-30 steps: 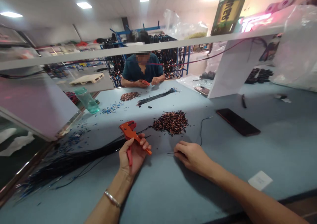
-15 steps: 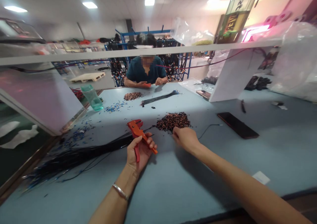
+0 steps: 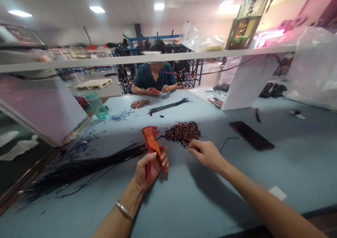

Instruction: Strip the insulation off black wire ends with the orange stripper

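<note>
My left hand (image 3: 151, 166) is closed around the handles of an orange and red wire stripper (image 3: 150, 139), its jaws pointing up and away from me. My right hand (image 3: 202, 152) pinches a thin dark wire (image 3: 229, 139) at the near edge of a pile of black and copper-coloured clippings (image 3: 183, 132). Most of that wire is hidden by the hand; its far end curves out to the right behind the wrist. Left of the stripper lies a long bundle of black wires (image 3: 86, 167) with blue ends.
A dark phone (image 3: 252, 135) lies at the right. Blue scraps (image 3: 119, 116) and a green bottle (image 3: 97, 106) are at the left. Further back lie a smaller wire bundle (image 3: 168, 106) and a copper-coloured pile (image 3: 140, 104). A co-worker (image 3: 155, 76) sits opposite, beyond a white shelf (image 3: 118, 59).
My right hand has drawn back from the pile, slightly right and towards me, and the wire has shifted with it. The stripper in my left hand has turned more upright.
</note>
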The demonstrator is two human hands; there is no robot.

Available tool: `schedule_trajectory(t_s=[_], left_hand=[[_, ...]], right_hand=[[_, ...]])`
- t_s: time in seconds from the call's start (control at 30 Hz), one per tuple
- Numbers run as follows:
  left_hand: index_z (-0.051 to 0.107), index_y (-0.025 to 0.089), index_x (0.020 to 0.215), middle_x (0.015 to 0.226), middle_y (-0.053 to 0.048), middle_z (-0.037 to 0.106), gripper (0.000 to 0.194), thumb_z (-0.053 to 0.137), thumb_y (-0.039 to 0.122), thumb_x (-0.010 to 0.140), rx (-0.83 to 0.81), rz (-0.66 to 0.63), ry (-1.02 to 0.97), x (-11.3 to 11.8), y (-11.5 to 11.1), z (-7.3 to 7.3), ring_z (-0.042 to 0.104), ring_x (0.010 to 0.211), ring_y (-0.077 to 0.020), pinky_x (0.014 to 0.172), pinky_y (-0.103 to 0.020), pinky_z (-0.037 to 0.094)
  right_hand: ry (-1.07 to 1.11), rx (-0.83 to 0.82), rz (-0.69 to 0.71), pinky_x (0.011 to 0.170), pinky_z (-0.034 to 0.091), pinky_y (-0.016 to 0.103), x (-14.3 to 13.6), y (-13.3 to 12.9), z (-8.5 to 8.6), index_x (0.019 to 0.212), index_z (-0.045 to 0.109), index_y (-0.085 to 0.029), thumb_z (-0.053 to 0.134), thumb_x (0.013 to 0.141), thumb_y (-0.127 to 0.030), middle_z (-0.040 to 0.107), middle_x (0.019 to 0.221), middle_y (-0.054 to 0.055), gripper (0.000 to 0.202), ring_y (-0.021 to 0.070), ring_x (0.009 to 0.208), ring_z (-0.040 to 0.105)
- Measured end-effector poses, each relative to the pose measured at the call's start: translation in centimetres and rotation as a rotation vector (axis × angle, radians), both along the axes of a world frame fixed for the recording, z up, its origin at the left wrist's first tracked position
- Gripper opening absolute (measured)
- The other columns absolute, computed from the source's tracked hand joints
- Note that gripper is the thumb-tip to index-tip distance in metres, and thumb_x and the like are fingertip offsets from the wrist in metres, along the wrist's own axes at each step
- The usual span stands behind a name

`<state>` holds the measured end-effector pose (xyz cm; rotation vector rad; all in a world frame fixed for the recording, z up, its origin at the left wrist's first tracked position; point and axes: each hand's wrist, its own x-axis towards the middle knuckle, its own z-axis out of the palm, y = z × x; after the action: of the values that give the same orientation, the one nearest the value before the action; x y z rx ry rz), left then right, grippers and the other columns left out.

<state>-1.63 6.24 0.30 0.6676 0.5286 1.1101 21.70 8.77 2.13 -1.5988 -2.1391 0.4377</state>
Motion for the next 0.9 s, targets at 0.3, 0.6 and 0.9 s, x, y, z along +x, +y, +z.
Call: schedule_trajectory(t_s=[0.3,0.6,0.9], left_hand=[[0.064,0.016,0.11,0.08,-0.002,0.052,0.043,0.073,0.03,0.071,0.171,-0.079,0.217,1.0,-1.7,0.1,0.05,0.069,-0.0154,0.067,-0.031,0.04],[0.063,0.015,0.112,0.077,-0.001,0.05,0.045,0.068,0.033,0.072,0.099,-0.375,0.139,1.5,-2.4,-0.8,0.049,0.063,-0.0136,0.06,-0.03,0.041],[0.061,0.013,0.122,0.075,-0.001,0.051,0.06,0.069,0.032,0.066,0.057,-0.58,0.092,1.2,-2.7,-0.1,0.047,0.058,-0.0121,0.059,-0.029,0.043]], right_hand=[[0.568,0.107,0.06,0.051,0.036,0.021,0.3,-3.1,-0.7,0.074,0.055,-0.02,0.049,0.088,-0.031,0.044,0.057,-0.005,0.019,0.011,0.051,0.041],[0.539,0.315,0.064,0.051,0.037,0.021,0.6,-3.9,0.1,0.077,0.06,-0.02,0.051,0.089,-0.024,0.051,0.057,-0.004,0.016,0.0105,0.05,0.044],[0.555,0.34,0.08,0.05,0.039,0.021,0.6,-3.9,-0.1,0.077,0.063,-0.02,0.051,0.089,-0.022,0.058,0.06,-0.002,0.016,0.0103,0.049,0.048]])
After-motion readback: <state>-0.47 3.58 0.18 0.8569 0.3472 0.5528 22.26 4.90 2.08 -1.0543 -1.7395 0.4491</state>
